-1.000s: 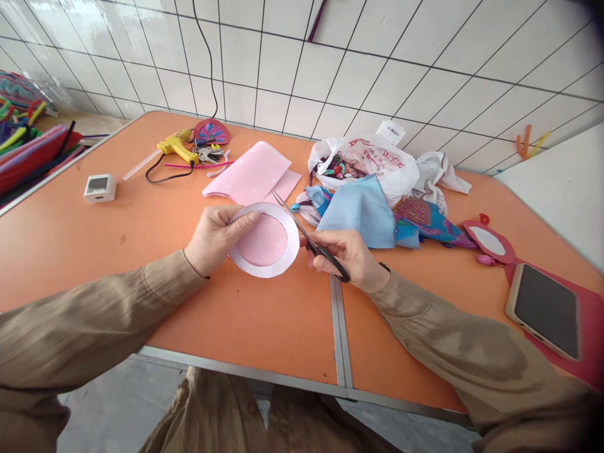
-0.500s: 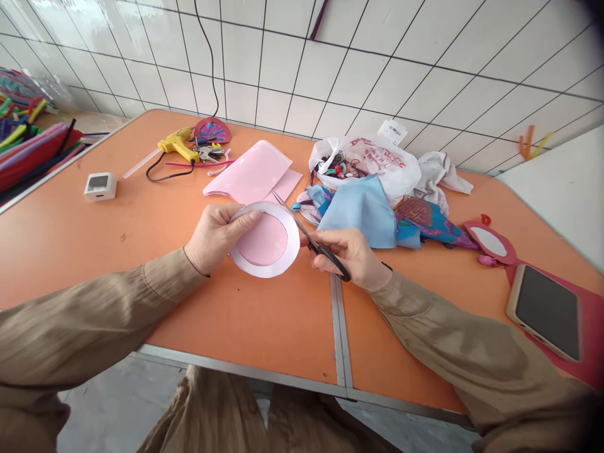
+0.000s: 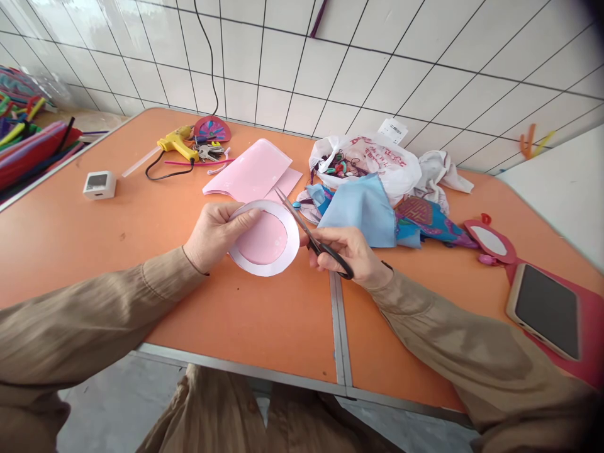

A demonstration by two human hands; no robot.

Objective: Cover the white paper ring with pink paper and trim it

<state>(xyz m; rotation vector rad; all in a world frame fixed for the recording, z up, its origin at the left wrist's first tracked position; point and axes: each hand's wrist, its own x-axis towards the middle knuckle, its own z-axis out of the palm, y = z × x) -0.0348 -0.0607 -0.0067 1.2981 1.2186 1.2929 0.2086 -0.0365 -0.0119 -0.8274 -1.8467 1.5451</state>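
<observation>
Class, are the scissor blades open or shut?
Shut: the scissors in the right hand show one thin line beside the paper ring.

Red printing runs across the crumpled white plastic bag (image 3: pixel 377 160) at the far right of the orange counter (image 3: pixel 245 314), and dark print marks the small white paper tag (image 3: pixel 391 130) behind it; both seem too blurred to read.

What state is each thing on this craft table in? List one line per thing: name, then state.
Scissors: held in right hand, blades nearly shut, beside the disc's edge.
Paper disc: pinched in left hand, lifted off the table.
Glue gun: lying on its side.
Plastic bag: open.
Phone: screen dark, face up.
Pink sheets: lying flat.
</observation>
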